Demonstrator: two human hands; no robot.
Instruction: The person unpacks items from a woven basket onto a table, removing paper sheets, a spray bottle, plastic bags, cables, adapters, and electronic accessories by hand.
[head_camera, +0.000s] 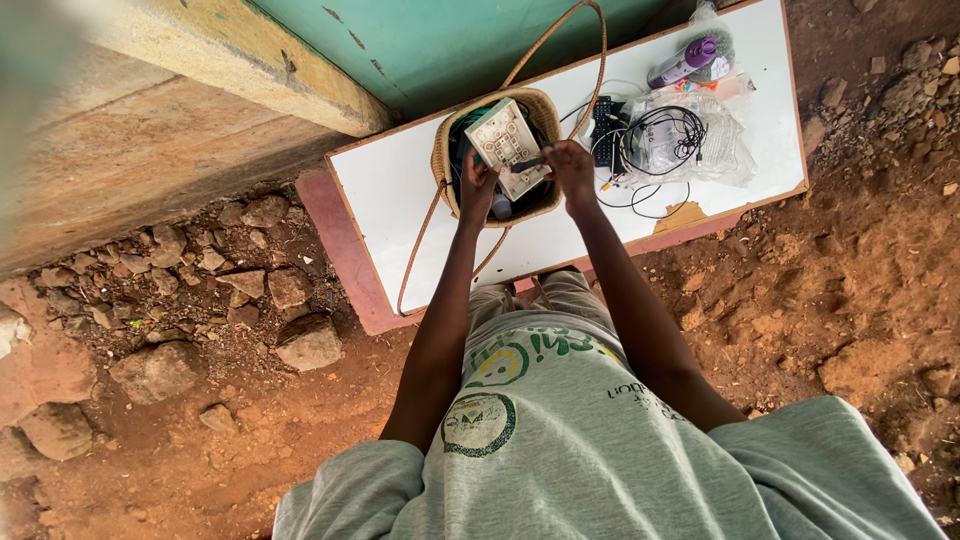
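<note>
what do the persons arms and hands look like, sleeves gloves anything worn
Both arms are bare from the short sleeves of a light grey T-shirt with green and yellow round printed emblems. The left hand and right hand are bare: no gloves. No watch, ring or bracelet is visible at this size.

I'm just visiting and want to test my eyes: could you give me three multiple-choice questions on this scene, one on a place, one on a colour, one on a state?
1. Where does the basket stand?
A. on the white board
B. on the stones
C. on the person's lap

2. What colour is the bottle at the board's far end?
A. red
B. purple
C. black

3. How is the pale box held?
A. lying untouched
B. by one hand only
C. by both hands over the basket

Answers: 1 A, the basket rests on the board; 2 B, the bottle is purple; 3 C, the left hand and right hand both grip it.
</note>
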